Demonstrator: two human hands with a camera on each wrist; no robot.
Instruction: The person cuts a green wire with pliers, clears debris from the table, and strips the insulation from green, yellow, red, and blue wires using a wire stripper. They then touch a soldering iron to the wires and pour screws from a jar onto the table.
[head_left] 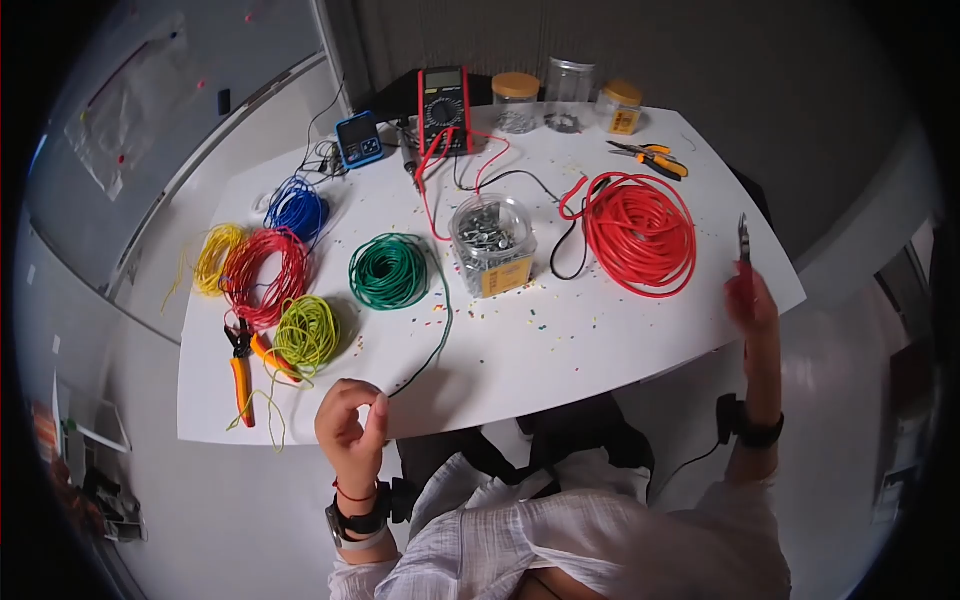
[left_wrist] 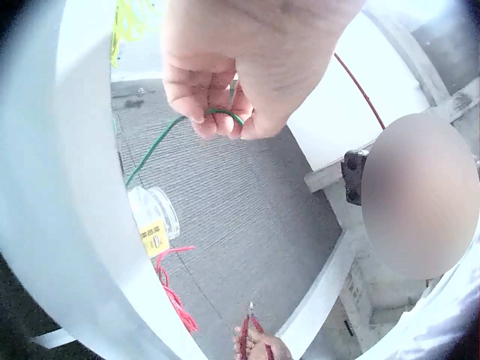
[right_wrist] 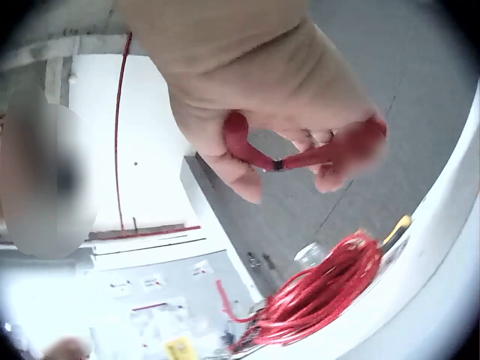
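Observation:
Near the table's front edge, my left hand [head_left: 352,422] pinches the free end of a green wire [left_wrist: 154,151] between thumb and fingertips. The wire runs back to a green coil [head_left: 388,272] on the table. At the table's right edge, my right hand [head_left: 756,302] holds red-handled pliers [head_left: 744,240], whose metal tip points up and away from me. In the right wrist view, the red handles [right_wrist: 247,154] lie spread within the hand. Both hands are raised and far apart.
Between the hands stand a tub of screws [head_left: 490,245] and a big red cable coil [head_left: 640,235]. Yellow, red, blue and lime wire coils lie left, beside orange-handled wire strippers [head_left: 242,370]. A multimeter [head_left: 444,108], jars [head_left: 516,102] and orange-black pliers [head_left: 655,160] are farther back.

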